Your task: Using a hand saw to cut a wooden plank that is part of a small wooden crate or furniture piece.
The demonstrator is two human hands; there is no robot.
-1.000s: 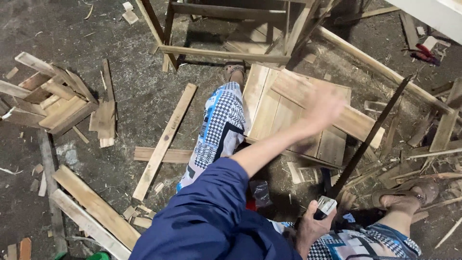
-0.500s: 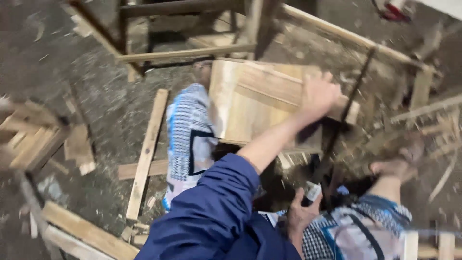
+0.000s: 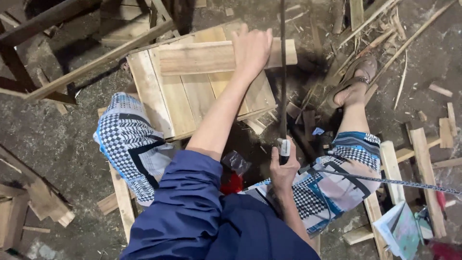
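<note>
The left hand (image 3: 251, 46) lies flat, fingers spread, pressing on the wooden batten (image 3: 202, 57) that runs crosswise over the slatted wooden panel (image 3: 178, 96) on the floor. The batten's long axis runs left to right. The right hand (image 3: 283, 166), nearer the body than the panel, is closed round the handle of a saw (image 3: 283, 72), whose thin blade stands just right of the left hand, crossing the batten at right angles
</note>
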